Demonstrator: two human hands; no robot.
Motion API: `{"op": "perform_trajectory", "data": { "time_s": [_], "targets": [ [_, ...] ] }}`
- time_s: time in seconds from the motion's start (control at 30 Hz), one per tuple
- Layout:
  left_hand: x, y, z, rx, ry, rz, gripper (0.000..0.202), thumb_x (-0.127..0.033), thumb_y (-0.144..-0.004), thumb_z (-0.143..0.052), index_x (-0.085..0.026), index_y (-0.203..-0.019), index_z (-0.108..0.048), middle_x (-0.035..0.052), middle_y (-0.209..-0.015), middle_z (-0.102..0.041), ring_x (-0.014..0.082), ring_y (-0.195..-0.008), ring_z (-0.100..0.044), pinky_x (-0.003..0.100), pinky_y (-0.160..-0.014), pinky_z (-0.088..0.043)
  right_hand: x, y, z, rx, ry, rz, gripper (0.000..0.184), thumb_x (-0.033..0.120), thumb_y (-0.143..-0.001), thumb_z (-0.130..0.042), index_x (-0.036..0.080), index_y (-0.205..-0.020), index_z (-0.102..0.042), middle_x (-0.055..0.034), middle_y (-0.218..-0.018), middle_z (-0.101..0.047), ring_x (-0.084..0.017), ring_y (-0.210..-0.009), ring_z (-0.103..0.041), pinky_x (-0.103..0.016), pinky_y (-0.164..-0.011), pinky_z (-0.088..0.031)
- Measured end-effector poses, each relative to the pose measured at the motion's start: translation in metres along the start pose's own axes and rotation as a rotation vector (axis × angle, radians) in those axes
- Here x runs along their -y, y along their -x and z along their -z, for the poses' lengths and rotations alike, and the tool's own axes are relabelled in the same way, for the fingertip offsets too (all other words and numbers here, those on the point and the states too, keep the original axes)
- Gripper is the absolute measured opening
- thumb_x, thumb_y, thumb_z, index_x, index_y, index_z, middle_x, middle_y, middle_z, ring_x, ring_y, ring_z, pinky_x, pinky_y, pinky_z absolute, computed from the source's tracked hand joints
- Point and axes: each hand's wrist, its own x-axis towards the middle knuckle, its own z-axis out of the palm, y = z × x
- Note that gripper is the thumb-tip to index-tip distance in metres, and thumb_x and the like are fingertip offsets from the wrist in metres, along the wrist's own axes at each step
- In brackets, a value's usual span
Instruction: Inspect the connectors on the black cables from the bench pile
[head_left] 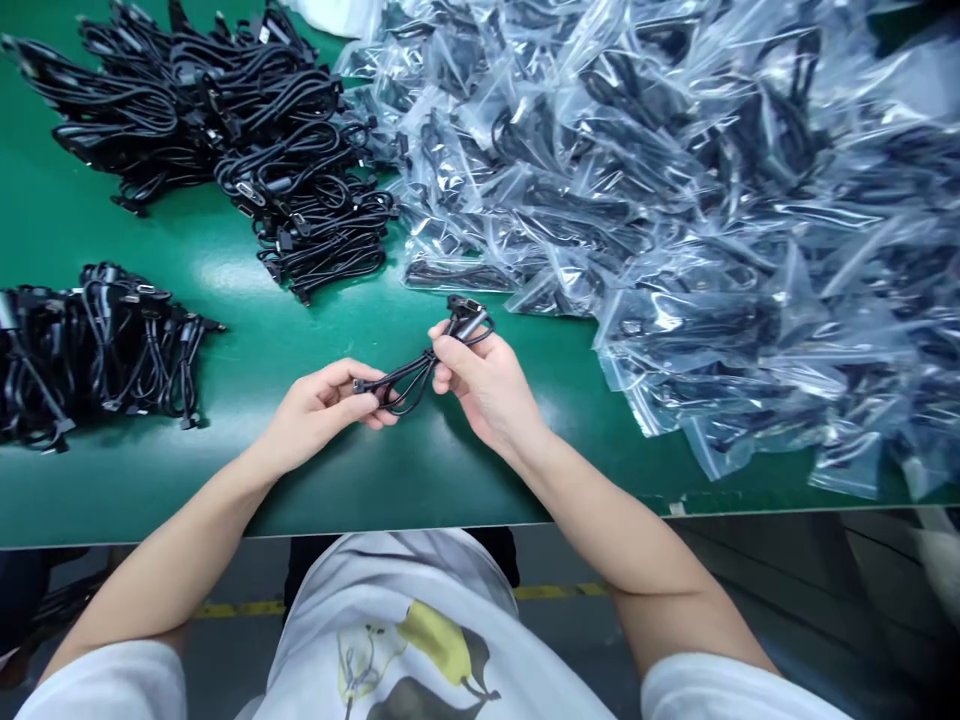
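- At the far left, a bundle of coiled black cables (97,350) lies on the green counter (225,480), with its metal-tipped plugs pointing right.
- Above it, two heaps of loose black cables (180,110) lie side by side towards the far edge, tangled in loops. They are well apart from the hands.
- The left hand (322,410) is over the counter's near part. Its left fingers (346,374) are curled and closed, pinching the black cable (405,385) just behind a small plug (361,386).
- The cable is held in the air between both hands, its loops hanging slack. It looks light, limp and easy to tangle; the plug bodies or the gathered loops seem the surest places to grip.
- The right hand (480,385) grips the gathered loops, its right fingers (450,350) closed just below a wider black connector (465,315).
- At the right, clear zip bags (712,230) are piled high, each holding a coiled black cable. The nearest bag (457,272) lies flat, just beyond the hands.
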Motion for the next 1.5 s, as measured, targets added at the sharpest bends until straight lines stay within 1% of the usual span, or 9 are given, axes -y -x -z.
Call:
{"op": "perform_trajectory", "data": {
  "time_s": [0.13, 0.2, 0.3, 0.5, 0.93, 1.07, 1.27, 1.43, 1.5],
  "targets": [
    [-0.005, 0.001, 0.011, 0.190, -0.138, -0.031, 0.032, -0.030, -0.085, -0.077, -0.018, -0.114, -0.070, 0.0098, -0.107, -0.078, 0.0193, -0.096, -0.075, 0.029, -0.087, -0.059, -0.003, 0.001, 0.003, 0.081, 0.094, 0.016, 0.046, 0.052, -0.061, -0.090, 0.018, -0.078, -0.063, 0.0068, -0.066, -0.056, -0.004, -0.046, -0.046, -0.020, -0.044, -0.041],
    [-0.007, 0.000, 0.016, 0.143, -0.146, -0.091, 0.040, -0.028, -0.088, -0.073, -0.021, -0.126, -0.067, 0.0096, -0.113, -0.076, 0.0175, -0.099, -0.073, 0.028, -0.091, -0.057, -0.007, 0.003, 0.003, 0.144, 0.121, -0.021, 0.047, 0.052, -0.061, -0.089, 0.018, -0.077, -0.063, 0.0065, -0.065, -0.056, -0.004, -0.046, -0.046, -0.020, -0.043, -0.040],
    [-0.006, -0.002, 0.017, -0.014, -0.070, -0.217, 0.048, -0.031, -0.088, -0.072, -0.025, -0.135, -0.061, 0.0065, -0.109, -0.073, 0.0128, -0.085, -0.070, 0.024, -0.081, -0.057, -0.016, 0.007, 0.001, 0.245, 0.136, -0.125, 0.047, 0.052, -0.061, -0.090, 0.017, -0.076, -0.063, 0.0072, -0.062, -0.054, -0.004, -0.043, -0.046, -0.020, -0.041, -0.037],
    [-0.003, -0.007, 0.007, -0.102, -0.087, -0.213, 0.033, -0.035, -0.083, -0.077, -0.017, -0.111, -0.073, 0.0023, -0.085, -0.070, 0.0105, -0.069, -0.063, 0.024, -0.071, -0.055, -0.027, 0.012, -0.006, 0.336, 0.167, -0.251, 0.052, 0.059, -0.057, -0.090, 0.017, -0.072, -0.063, 0.0071, -0.059, -0.054, -0.004, -0.041, -0.042, -0.020, -0.039, -0.035],
    [-0.002, -0.007, 0.006, -0.101, -0.142, -0.218, 0.034, -0.045, -0.083, -0.075, -0.015, -0.100, -0.073, 0.0049, -0.093, -0.072, 0.0108, -0.070, -0.063, 0.025, -0.071, -0.054, -0.035, 0.012, -0.007, 0.460, 0.171, -0.303, 0.055, 0.065, -0.066, -0.083, 0.019, -0.085, -0.060, 0.0066, -0.066, -0.051, -0.006, -0.048, -0.046, -0.021, -0.044, -0.042],
    [-0.001, -0.007, 0.006, -0.081, -0.093, -0.182, 0.044, -0.051, -0.079, -0.078, -0.017, -0.105, -0.067, 0.0019, -0.085, -0.068, 0.0102, -0.067, -0.062, 0.023, -0.066, -0.053, -0.032, 0.011, -0.005, 0.392, 0.156, -0.168, 0.051, 0.061, -0.069, -0.083, 0.019, -0.085, -0.059, 0.0046, -0.073, -0.056, -0.005, -0.050, -0.047, -0.021, -0.045, -0.042],
    [-0.004, -0.005, 0.002, 0.188, -0.101, -0.003, 0.049, -0.062, -0.075, -0.077, -0.016, -0.086, -0.063, -0.0008, -0.068, -0.061, 0.0094, -0.056, -0.055, 0.022, -0.056, -0.048, -0.012, 0.009, -0.002, 0.181, 0.189, 0.017, 0.054, 0.066, -0.065, -0.083, 0.021, -0.080, -0.059, 0.0064, -0.066, -0.052, -0.005, -0.047, -0.045, -0.021, -0.045, -0.042],
    [-0.005, -0.002, 0.001, 0.212, -0.117, 0.030, 0.056, -0.071, -0.082, -0.062, -0.015, -0.084, -0.062, 0.0011, -0.069, -0.063, 0.0095, -0.056, -0.058, 0.023, -0.058, -0.048, -0.004, 0.009, 0.000, 0.097, 0.188, 0.111, 0.050, 0.065, -0.067, -0.081, 0.022, -0.078, -0.058, 0.0061, -0.069, -0.050, -0.004, -0.049, -0.045, -0.021, -0.046, -0.041],
    [-0.006, -0.002, 0.001, 0.217, -0.094, 0.039, 0.054, -0.069, -0.077, -0.070, -0.016, -0.085, -0.061, 0.0002, -0.068, -0.063, 0.0096, -0.056, -0.058, 0.023, -0.058, -0.048, -0.003, 0.009, 0.002, 0.076, 0.185, 0.146, 0.047, 0.062, -0.069, -0.082, 0.022, -0.080, -0.060, 0.0057, -0.072, -0.050, -0.004, -0.050, -0.047, -0.021, -0.047, -0.040]
  ]
}}
